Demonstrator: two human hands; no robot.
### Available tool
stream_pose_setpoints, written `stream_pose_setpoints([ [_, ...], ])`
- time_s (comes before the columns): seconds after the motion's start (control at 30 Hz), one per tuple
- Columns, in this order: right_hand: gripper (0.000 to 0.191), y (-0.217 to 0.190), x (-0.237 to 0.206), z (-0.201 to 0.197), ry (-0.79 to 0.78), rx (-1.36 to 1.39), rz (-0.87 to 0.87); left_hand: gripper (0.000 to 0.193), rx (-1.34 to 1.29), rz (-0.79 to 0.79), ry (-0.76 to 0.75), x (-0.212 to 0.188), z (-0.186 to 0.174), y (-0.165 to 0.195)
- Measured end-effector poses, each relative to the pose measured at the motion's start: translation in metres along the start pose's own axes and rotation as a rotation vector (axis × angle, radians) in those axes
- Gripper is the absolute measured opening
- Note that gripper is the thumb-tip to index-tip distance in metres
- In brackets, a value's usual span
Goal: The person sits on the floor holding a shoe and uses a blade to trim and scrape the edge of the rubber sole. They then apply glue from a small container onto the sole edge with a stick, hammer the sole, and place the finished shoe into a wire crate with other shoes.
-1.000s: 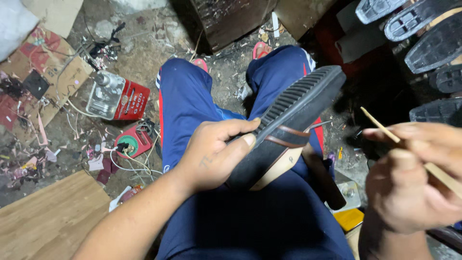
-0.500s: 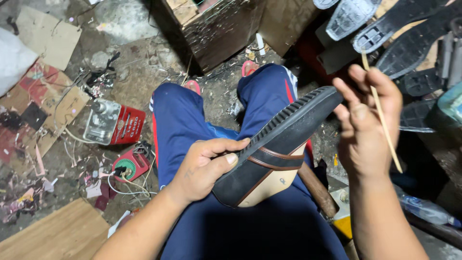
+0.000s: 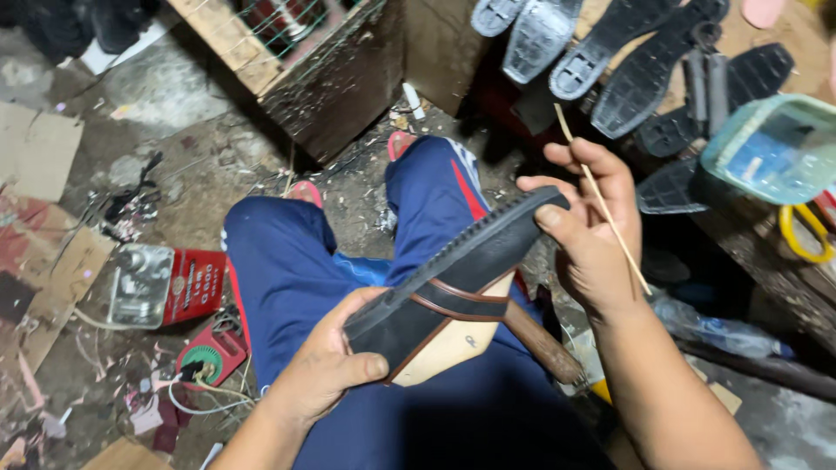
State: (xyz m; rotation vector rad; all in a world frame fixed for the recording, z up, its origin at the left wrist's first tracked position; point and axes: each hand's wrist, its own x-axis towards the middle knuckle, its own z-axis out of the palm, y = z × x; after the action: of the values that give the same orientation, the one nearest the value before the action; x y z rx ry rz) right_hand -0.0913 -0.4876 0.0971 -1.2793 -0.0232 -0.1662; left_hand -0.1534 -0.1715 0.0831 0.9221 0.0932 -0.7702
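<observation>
So the left hand (image 3: pixel 326 370) is wrapped around the heel end of a sandal (image 3: pixel 457 287), thumb pressed on the edge, holding it sole-up over the lap. The sole is black rubber with a fine ribbed tread, there's a brown strap crossing under it, and the footbed side looks like smooth tan leather or board. The right hand (image 3: pixel 588 231) pinches the toe end with thumb and fingers, and it's also got a thin wooden stick (image 3: pixel 601 204) tucked between the fingers, running from about 11 o'clock down to 5 o'clock across the palm. Both hands are closed on the sandal, which sits pretty much dead center in the view, tilted up toward 2 o'clock.

Under it are legs in blue track pants (image 3: pixel 287 287) with red side stripes, and a wooden handle (image 3: pixel 540 344) pokes out just below the sandal.

The floor (image 3: pixel 200 174) is rough, dusty concrete littered with scraps and cardboard. At 9 o'clock there's a red tin (image 3: pixel 192 283) and a small red round-faced gadget (image 3: pixel 209 357) with wires. At 12 o'clock, a beat-up wooden crate (image 3: pixel 331 78). Up at 1 to 2 o'clock a row of loose black soles (image 3: pixel 627 78) with molded tread, plus a teal plastic tub (image 3: pixel 775 148) and yellow-handled scissors (image 3: pixel 805 231) at 3 o'clock.
</observation>
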Motion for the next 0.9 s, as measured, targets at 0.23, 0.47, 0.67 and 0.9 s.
stream_pose_setpoints([
  [0.23,0.088,-0.047,-0.002,-0.081,0.259,-1.275,-0.508,0.08,-0.039,0.059,0.054,-0.004,-0.012,-0.016],
  [0.47,0.128,-0.068,0.007,-0.192,0.392,-1.58,-0.304,0.078,-0.046,0.038,0.105,-0.005,-0.01,-0.014],
  [0.67,0.116,-0.046,0.014,-0.221,0.427,-1.607,-0.382,0.077,-0.03,0.019,0.103,-0.002,-0.011,-0.012],
  [0.9,0.057,-0.083,0.065,-0.226,0.697,-0.845,0.03,0.077,-0.058,0.043,0.115,0.008,-0.008,-0.012],
])
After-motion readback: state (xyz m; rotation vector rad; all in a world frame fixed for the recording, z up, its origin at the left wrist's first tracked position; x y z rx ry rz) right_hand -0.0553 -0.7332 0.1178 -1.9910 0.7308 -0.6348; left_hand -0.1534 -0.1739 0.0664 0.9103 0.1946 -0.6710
